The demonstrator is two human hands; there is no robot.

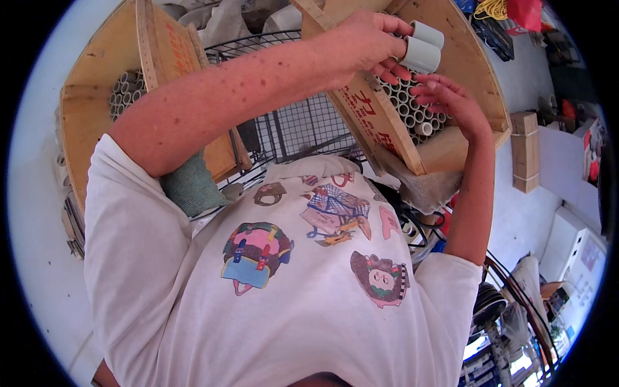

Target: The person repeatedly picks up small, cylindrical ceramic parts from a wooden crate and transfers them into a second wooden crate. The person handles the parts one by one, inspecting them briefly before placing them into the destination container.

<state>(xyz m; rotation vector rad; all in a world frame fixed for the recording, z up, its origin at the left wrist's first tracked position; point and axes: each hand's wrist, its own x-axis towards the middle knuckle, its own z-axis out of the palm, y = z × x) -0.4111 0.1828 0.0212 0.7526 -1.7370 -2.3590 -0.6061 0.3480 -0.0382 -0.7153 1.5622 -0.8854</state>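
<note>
Two short pale grey plastic pipe pieces (pixel 421 54) are held side by side by my left hand (pixel 372 46), which reaches across to the right. Its fingers are at the pieces' near ends, and I cannot tell how deep they go in. Below them is a wooden crate (pixel 478 72) of many similar pieces (pixel 411 113), mostly with open ends facing up. My right hand (pixel 447 99) hovers over that crate, just below the held pieces. Its fingers are apart, with nothing seen in them. One piece (pixel 424 128) near the crate's front wall sits apart in angle from the others.
A second wooden crate (pixel 80 116) with pipe pieces (pixel 128 92) stands at the left, partly behind my left arm. Between the crates is a black wire-mesh basket (pixel 309 121). A green cloth (pixel 192 186) and a grey-brown cloth (pixel 430 188) drape near the crates' front edges. A cardboard box (pixel 525 152) stands at right.
</note>
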